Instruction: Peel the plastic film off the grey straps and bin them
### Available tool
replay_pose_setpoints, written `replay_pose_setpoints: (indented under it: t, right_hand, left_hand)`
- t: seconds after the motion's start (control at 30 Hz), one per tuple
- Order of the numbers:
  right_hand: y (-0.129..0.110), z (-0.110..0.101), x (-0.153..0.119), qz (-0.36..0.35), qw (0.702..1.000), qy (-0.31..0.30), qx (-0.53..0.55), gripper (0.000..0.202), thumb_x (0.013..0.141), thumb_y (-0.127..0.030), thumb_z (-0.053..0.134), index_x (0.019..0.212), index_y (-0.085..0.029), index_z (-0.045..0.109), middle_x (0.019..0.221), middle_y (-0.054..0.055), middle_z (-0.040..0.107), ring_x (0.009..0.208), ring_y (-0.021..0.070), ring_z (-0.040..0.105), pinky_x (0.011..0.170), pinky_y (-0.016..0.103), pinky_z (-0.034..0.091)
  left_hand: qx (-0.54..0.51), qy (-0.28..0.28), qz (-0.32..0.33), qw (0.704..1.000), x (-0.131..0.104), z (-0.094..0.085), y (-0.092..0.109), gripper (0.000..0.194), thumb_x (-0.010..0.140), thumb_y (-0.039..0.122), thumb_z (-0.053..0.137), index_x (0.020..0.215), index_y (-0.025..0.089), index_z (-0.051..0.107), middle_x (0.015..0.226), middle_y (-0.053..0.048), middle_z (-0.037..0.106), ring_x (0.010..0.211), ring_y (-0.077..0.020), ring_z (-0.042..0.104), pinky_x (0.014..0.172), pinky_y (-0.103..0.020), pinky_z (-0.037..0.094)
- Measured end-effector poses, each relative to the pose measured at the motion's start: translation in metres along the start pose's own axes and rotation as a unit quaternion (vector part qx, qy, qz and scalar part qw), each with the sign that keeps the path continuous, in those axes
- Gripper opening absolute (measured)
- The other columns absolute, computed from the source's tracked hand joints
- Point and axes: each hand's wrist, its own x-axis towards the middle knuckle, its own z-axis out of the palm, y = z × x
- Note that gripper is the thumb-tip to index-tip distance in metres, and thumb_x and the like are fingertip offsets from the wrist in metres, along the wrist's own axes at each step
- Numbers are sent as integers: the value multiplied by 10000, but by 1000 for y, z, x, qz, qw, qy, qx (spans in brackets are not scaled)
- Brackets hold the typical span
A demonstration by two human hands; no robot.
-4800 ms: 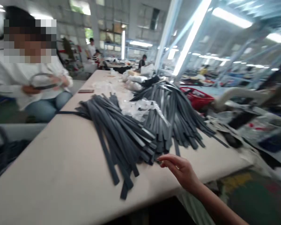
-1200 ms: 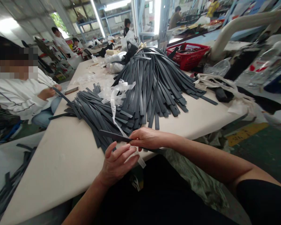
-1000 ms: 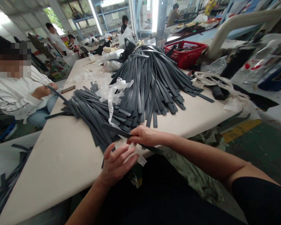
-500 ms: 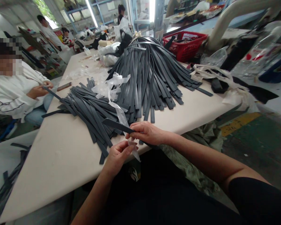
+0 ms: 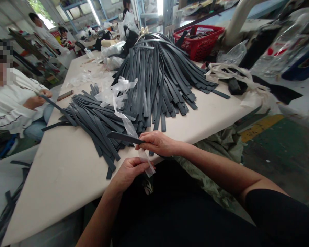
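Note:
A dark grey flat strap (image 5: 123,137) is gripped in my right hand (image 5: 161,143), its free end pointing left over the table. My left hand (image 5: 130,171), just below and to the left, pinches the lower end of a translucent white plastic strip (image 5: 145,157). That strip runs up past the fingers of my right hand toward a crumpled cluster of white film pieces (image 5: 118,91). Behind my hands lies a loose pile of grey straps (image 5: 92,120). A large bundle of grey straps (image 5: 154,79), tied at its top, fans out farther back.
Pale table (image 5: 59,178) extends under the straps. At the left a co-worker's hands (image 5: 38,99) hold a strap, near a brown bar-like piece (image 5: 65,95). A red plastic basket (image 5: 199,41) stands at the back right. Pale fabric scraps (image 5: 237,73) lie on the right.
My left hand has drawn slightly down and away from my right hand, with more of the white strip showing between them. The whole view has shifted a little.

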Motion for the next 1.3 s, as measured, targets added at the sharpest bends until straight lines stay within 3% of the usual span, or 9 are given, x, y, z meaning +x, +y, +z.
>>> replay_pose_setpoints:
  t: [0.1, 0.2, 0.33, 0.47, 0.6, 0.73, 0.97, 1.13, 1.3]
  right_hand:
    - [1, 1, -1, 1, 1000, 12, 10, 245, 979, -214, 497, 965, -134, 728, 914, 40, 649, 771, 124, 632, 730, 239, 498]
    - [1, 0, -6, 44, 995, 69, 62, 266, 986, -292, 494, 1007, -141, 712, 852, 24, 644, 740, 125, 639, 715, 246, 513]
    - [-5, -1, -26, 122, 959, 165, 192, 361, 967, -450, 529, 1078, -138, 673, 912, 40, 682, 662, 105, 640, 636, 223, 517]
    - [-15, 8, -62, 178, 943, 155, 236, 457, 979, -535, 491, 943, -123, 688, 844, 50, 699, 518, 70, 571, 520, 193, 458]
    - [-22, 27, -95, 218, 943, 142, 206, 459, 975, -529, 498, 862, -126, 686, 750, 45, 686, 485, 80, 555, 474, 187, 437]
    - [-24, 38, -110, 237, 947, 136, 168, 420, 981, -479, 500, 847, -130, 692, 708, 43, 674, 495, 92, 565, 448, 174, 416]
    - [-20, 40, -103, 229, 957, 167, 53, 350, 980, -332, 479, 789, -140, 701, 656, 36, 671, 514, 113, 579, 479, 194, 412]
    - [-18, 42, -96, 214, 960, 183, -9, 334, 966, -285, 476, 769, -150, 710, 634, 29, 656, 521, 116, 557, 501, 207, 379]
    - [-15, 43, -90, 229, 956, 174, -52, 356, 953, -293, 471, 732, -145, 708, 600, 29, 636, 517, 121, 534, 514, 220, 348]
  left_hand:
    - [49, 5, 10, 999, 2, -2, 3, 279, 751, 447, 786, 824, 180, 814, 812, -95, 786, 720, -206, 714, 723, -283, 552]
    - [42, 49, 25, 998, 7, -4, 3, 285, 753, 446, 785, 812, 169, 811, 797, -97, 783, 713, -193, 713, 729, -271, 557]
    - [-132, 128, 46, 982, 14, -4, 6, 355, 651, 452, 867, 814, 145, 793, 823, -104, 781, 677, -182, 709, 687, -279, 583]
    - [-239, 147, 49, 959, 22, -4, 13, 391, 565, 406, 930, 777, 123, 763, 783, -94, 766, 622, -160, 691, 654, -282, 596]
    - [-267, 194, 75, 941, 32, -2, 16, 430, 492, 435, 959, 673, 128, 718, 649, -36, 714, 589, -129, 662, 611, -243, 588]
    - [-271, 214, 103, 933, 41, 1, 13, 460, 459, 463, 961, 597, 140, 665, 553, 11, 651, 517, -100, 612, 550, -215, 559]
    - [-307, 199, 102, 925, 46, 9, 13, 423, 511, 392, 962, 760, 148, 724, 769, -41, 755, 697, -153, 705, 720, -285, 598]
    - [-309, 207, 126, 920, 49, 14, 11, 399, 529, 411, 950, 681, 157, 682, 691, -11, 727, 654, -146, 692, 700, -293, 595]
    - [-318, 214, 114, 917, 52, 17, 8, 415, 518, 410, 954, 737, 153, 713, 727, -28, 753, 674, -156, 711, 676, -270, 596]
